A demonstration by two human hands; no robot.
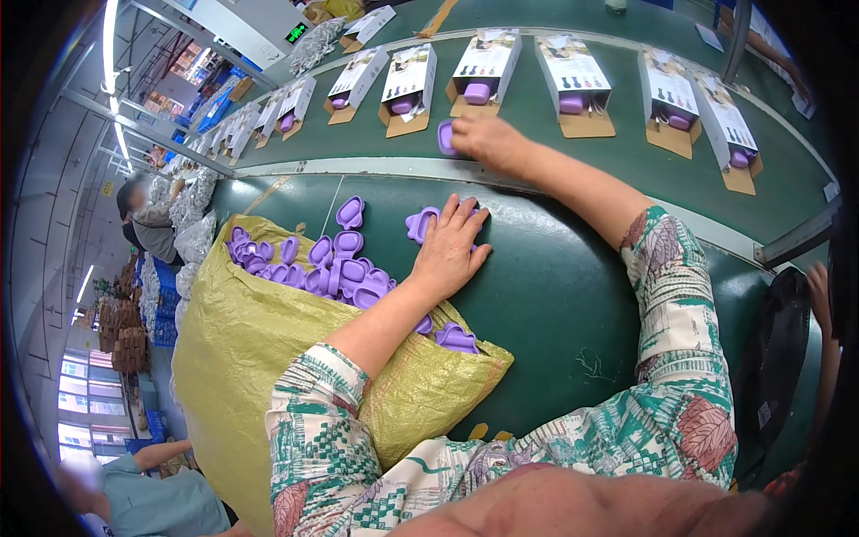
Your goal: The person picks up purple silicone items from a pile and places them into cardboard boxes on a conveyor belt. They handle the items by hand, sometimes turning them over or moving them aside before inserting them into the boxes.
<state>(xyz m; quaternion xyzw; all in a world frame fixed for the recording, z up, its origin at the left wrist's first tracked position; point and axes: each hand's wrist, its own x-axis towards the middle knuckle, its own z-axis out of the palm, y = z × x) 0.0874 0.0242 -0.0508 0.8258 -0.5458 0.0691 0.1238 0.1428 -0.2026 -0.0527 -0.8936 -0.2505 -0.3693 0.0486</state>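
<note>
A purple plastic piece (445, 137) lies on the green conveyor belt (537, 112) under the clamped right hand (484, 140), before open cartons (488, 61), while the left hand (447, 251) rests flat, fingers spread, on purple pieces (420, 222) on the counter (555, 295) beside a yellow sack (242, 340).

A sack (268, 358) of parts (340, 264) lies on the desk (573, 295) left of the left hand (447, 246); boxes (488, 63) line the belt (537, 134) behind the right hand (488, 139).

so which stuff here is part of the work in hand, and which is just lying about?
In use:
- right hand on a purple piece
- left hand on purple pieces
- yellow sack
- open boxes on belt

Lying about:
- clear bags
- stacked crates
</note>
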